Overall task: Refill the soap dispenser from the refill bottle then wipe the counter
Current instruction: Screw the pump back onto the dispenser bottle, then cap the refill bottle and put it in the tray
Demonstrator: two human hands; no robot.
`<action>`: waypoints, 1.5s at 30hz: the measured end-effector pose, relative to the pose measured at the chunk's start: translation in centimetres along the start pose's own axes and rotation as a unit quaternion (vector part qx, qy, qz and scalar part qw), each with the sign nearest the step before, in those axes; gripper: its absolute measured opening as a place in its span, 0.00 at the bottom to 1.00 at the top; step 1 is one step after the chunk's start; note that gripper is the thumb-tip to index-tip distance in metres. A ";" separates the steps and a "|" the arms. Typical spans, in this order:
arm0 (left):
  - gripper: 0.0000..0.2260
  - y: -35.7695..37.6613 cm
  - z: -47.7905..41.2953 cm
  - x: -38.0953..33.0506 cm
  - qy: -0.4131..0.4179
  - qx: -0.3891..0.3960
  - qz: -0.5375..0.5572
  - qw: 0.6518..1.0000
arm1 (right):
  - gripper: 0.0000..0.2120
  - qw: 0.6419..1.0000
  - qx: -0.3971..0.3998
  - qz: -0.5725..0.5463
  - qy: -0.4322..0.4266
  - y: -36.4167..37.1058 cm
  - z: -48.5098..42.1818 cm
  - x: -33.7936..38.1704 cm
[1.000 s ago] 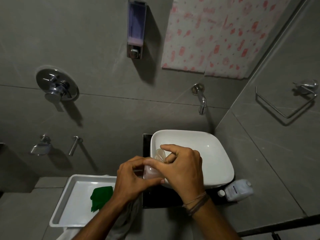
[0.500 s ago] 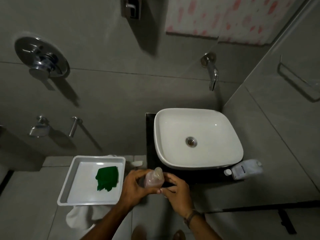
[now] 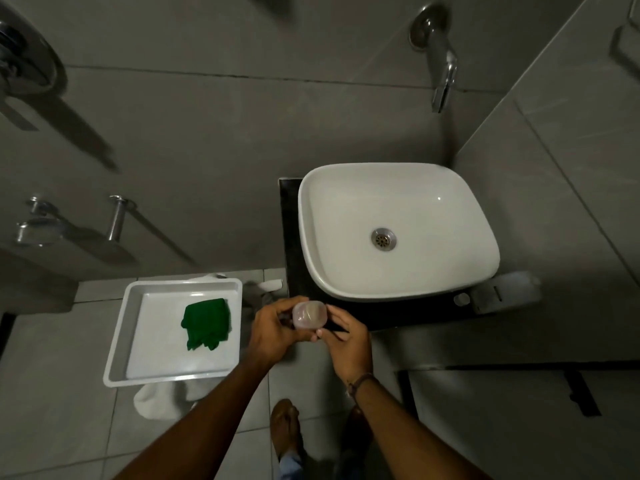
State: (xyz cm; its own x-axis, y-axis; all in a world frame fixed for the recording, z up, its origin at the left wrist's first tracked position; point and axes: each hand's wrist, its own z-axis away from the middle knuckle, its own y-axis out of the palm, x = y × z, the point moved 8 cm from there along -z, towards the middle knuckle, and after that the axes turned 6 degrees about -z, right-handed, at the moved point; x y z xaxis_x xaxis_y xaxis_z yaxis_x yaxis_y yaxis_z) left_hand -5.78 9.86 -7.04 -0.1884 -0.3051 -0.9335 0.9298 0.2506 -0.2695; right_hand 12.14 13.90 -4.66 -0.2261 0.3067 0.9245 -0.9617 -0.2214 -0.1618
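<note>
While both hands [image 3: 273, 329] [image 3: 348, 337] grip the soap dispenser [image 3: 309, 315] | lowered, now off the basin [image 3: 346, 209]

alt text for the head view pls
The left hand and right hand hold a small clear container before a white basin on a dark counter. A refill bottle lies right of the basin; a green cloth lies in a white tray.

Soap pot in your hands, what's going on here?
A person holds a small clear soap container with pinkish liquid in both hands, the left hand and right hand, just in front of the sink. The white refill bottle lies on its side on the dark counter beside the sink. A green cloth lies in the white tray.
</note>
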 end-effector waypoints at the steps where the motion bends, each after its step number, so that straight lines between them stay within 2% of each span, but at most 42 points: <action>1: 0.33 0.1 -0.2 0.0 -0.001 0.000 -0.005 1.000 | 0.27 1.000 -0.003 -0.003 -0.001 0.1 -0.2 -0.2; 17: 0.32 0.6 -0.4 -1.0 -0.008 -0.018 -0.070 0.997 | 0.25 0.999 -0.024 -0.040 0.015 0.0 -1.0 -1.2; 19: 0.37 0.5 -0.4 -1.4 -0.005 -0.012 -0.096 0.995 | 0.25 0.999 -0.019 -0.042 0.019 0.1 -0.9 -1.1; 22: 0.49 0.0 0.3 -1.7 -0.020 -0.033 -0.206 0.978 | 0.26 0.997 -0.032 -0.046 0.047 -1.7 -0.2 -1.5; 24: 0.45 -0.6 2.4 -1.0 -0.041 -0.078 -0.249 0.964 | 0.26 0.995 -0.056 -0.042 0.064 -4.4 0.6 -2.0; 26: 0.34 -0.1 5.6 -0.2 -0.058 -0.095 -0.244 0.963 | 0.25 0.992 -0.098 -0.032 0.069 -8.3 1.6 -2.5; 28: 0.25 2.2 8.4 0.2 -0.086 -0.067 -0.201 0.974 | 0.25 0.985 -0.152 -0.024 0.073 -12.7 2.6 -2.9; 30: 0.22 6.0 9.7 -0.7 -0.096 -0.023 -0.180 0.979 | 0.24 0.970 -0.230 -0.025 0.078 -17.6 3.5 -3.1; 34: 0.18 14.1 8.5 -6.2 -0.032 0.059 -0.194 0.979 | 0.27 0.934 -0.349 -0.040 0.069 -25.7 3.7 -1.6; 37: 0.16 19.8 5.6 -10.4 0.034 0.089 -0.234 0.967 | 0.31 0.916 -0.396 -0.048 0.045 -30.0 2.4 0.3; 40: 0.18 24.6 2.5 -13.8 0.088 0.097 -0.258 0.957 | 0.32 0.909 -0.415 -0.038 0.019 -32.5 0.6 2.0; 45: 0.25 31.1 -1.4 -15.8 0.074 0.120 -0.291 0.946 | 0.37 0.902 -0.430 -0.032 -0.006 -34.0 -2.2 3.0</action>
State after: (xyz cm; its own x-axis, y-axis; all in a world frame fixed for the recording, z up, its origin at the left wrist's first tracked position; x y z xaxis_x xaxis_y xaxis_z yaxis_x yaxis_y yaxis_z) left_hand 25.68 23.80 -0.98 -0.7169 -0.1902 -0.6707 0.6961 -0.1426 -0.7036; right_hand 43.82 24.44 2.88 -0.1686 0.2827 0.9443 -0.7382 0.5986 -0.3111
